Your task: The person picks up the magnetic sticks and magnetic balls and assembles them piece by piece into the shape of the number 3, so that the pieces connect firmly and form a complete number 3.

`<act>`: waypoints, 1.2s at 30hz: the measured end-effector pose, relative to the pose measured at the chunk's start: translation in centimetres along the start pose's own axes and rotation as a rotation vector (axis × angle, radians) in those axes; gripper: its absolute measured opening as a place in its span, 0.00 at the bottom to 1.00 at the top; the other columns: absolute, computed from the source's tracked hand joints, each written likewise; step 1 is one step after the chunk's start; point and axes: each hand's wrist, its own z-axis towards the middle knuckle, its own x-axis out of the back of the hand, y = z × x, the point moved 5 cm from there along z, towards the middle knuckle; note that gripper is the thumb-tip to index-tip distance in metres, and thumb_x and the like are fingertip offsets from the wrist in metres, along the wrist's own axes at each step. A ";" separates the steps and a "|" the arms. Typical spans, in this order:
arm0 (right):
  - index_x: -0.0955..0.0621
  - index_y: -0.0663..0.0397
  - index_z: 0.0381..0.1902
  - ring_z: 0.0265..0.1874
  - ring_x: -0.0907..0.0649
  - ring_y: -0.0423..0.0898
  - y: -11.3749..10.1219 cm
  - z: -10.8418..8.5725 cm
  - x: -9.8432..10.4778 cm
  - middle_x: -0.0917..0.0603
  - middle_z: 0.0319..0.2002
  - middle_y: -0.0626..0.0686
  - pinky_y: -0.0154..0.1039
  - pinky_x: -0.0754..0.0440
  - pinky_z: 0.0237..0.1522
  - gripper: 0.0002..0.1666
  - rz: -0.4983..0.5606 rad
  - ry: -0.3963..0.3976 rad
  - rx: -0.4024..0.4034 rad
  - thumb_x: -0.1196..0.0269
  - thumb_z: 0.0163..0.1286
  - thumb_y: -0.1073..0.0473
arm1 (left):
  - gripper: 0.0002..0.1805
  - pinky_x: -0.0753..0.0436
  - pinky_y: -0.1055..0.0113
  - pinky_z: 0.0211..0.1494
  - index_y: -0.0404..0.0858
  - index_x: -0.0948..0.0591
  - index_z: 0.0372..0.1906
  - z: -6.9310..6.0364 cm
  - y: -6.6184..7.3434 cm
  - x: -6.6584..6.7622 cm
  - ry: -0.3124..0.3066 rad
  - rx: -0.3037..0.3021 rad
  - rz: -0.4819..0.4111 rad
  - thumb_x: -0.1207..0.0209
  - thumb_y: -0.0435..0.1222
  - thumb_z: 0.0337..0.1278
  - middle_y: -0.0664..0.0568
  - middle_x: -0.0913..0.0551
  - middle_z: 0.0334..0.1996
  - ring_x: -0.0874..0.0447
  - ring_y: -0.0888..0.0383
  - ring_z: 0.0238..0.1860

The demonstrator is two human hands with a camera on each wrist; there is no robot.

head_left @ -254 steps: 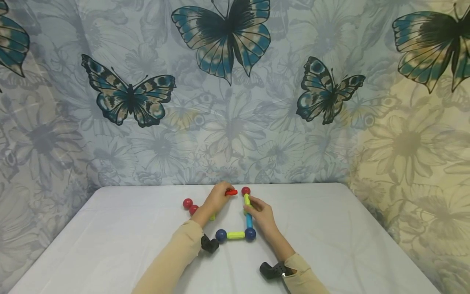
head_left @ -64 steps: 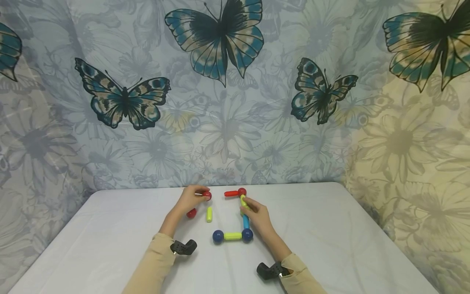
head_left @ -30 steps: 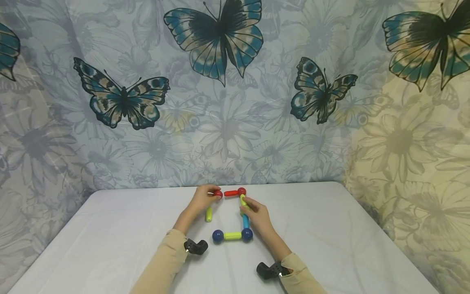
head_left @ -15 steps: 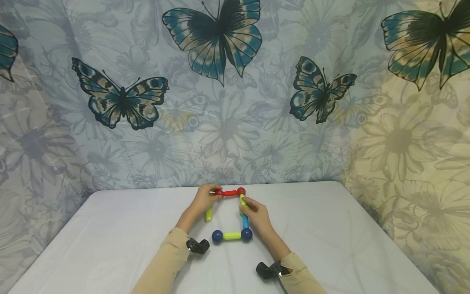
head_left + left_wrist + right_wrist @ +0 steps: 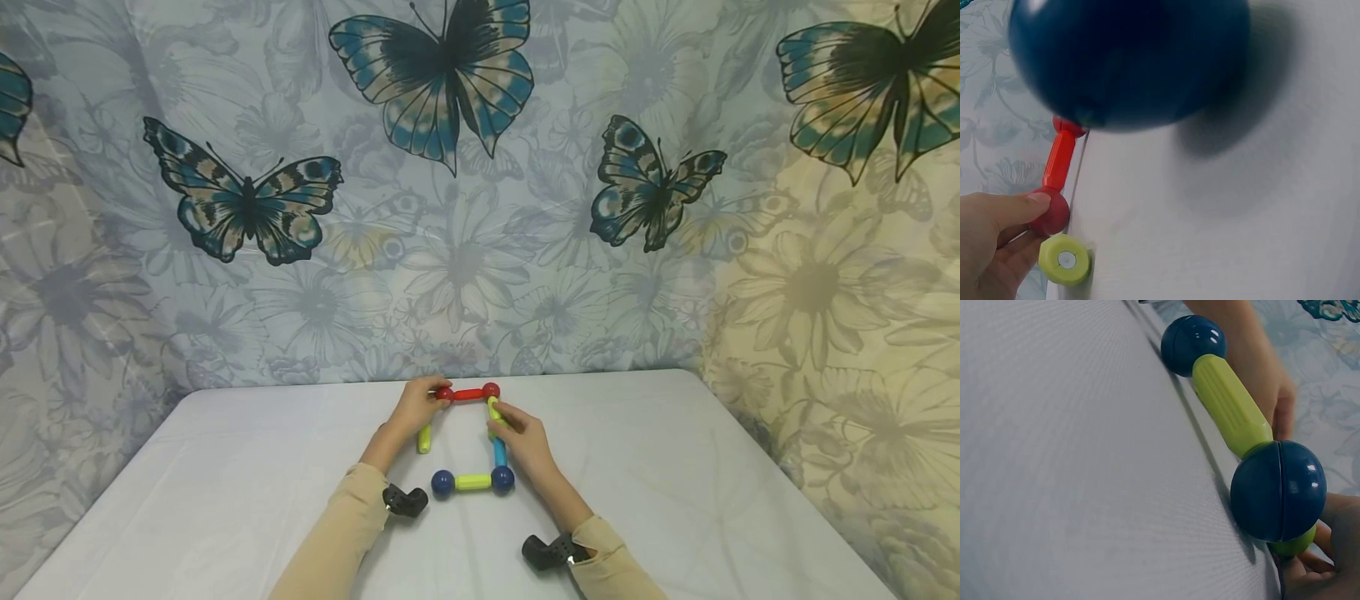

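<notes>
My left hand pinches a red ball that touches one end of a red magnetic rod. The rod's other end meets a second red ball at the table's back edge. From there a yellow-green rod and a light-blue rod run down to a blue ball. My right hand grips this right side at its yellow-green part, where a rounded green piece shows between the fingers. Another yellow-green rod joins that blue ball to a second blue ball.
A loose yellow-green rod lies beside my left hand, apart from the blue ball below it. White cloth covers the table. Butterfly-patterned fabric hangs behind its back edge. Black wrist cameras sit on both wrists.
My left hand has carried the red ball rightward to the red rod, closing the gap between them. Earlier it let go of that rod and took up the ball. The right hand stays in place.
</notes>
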 end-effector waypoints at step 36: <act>0.23 0.57 0.61 0.67 0.26 0.55 -0.1 -0.1 0.0 0.23 0.65 0.58 0.47 0.28 0.67 0.25 -0.030 0.006 0.014 0.35 0.67 0.58 | 0.20 0.18 0.52 0.55 0.27 0.20 0.51 -6.0 1.1 2.1 0.109 0.074 0.120 0.33 0.29 0.52 0.37 0.17 0.46 0.18 0.44 0.49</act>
